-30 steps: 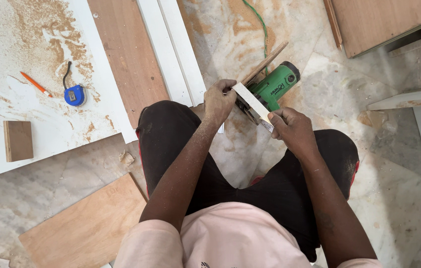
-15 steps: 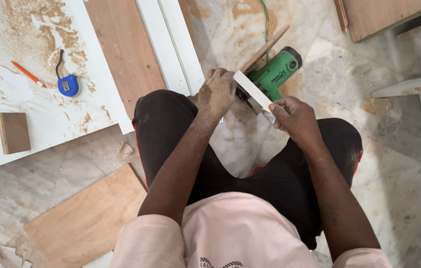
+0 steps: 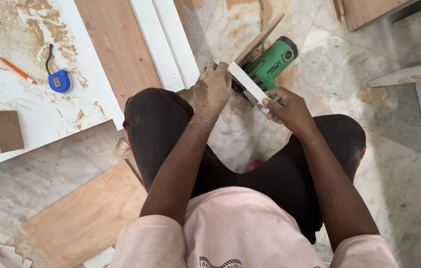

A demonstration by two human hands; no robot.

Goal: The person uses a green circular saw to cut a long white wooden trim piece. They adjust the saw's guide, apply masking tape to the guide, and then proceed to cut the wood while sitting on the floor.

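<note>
From my seat I look straight down on a person sitting on a pale marble floor (image 3: 399,164), knees spread, in black trousers and a pink shirt. Both hands meet over a short white-faced strip of board (image 3: 246,83), which lies slantwise between them just above the knees. My left hand (image 3: 213,88), dusted with sawdust, is curled over the strip's upper end, fingers wrapped down around it. My right hand (image 3: 286,106) pinches the lower end between thumb and fingers. So both hands are closed on the same piece, one at each end.

Directly behind the strip, touching or very nearly so, lies a green handheld power tool with a black end cap (image 3: 271,58); I cannot tell whether it is a saw or a trimmer, since the hands hide its working part. A thin brown wooden slat (image 3: 261,35) leans across its far side.

To the left, a large white board strewn with sawdust (image 3: 46,116) carries a blue tape measure (image 3: 60,81), an orange pencil (image 3: 16,70) and a small brown wooden block (image 3: 5,130). A long brown plywood plank (image 3: 118,47) and two narrow white strips (image 3: 165,42) lie beside it. Another plywood offcut (image 3: 89,216) rests on the floor by the left knee.
</note>
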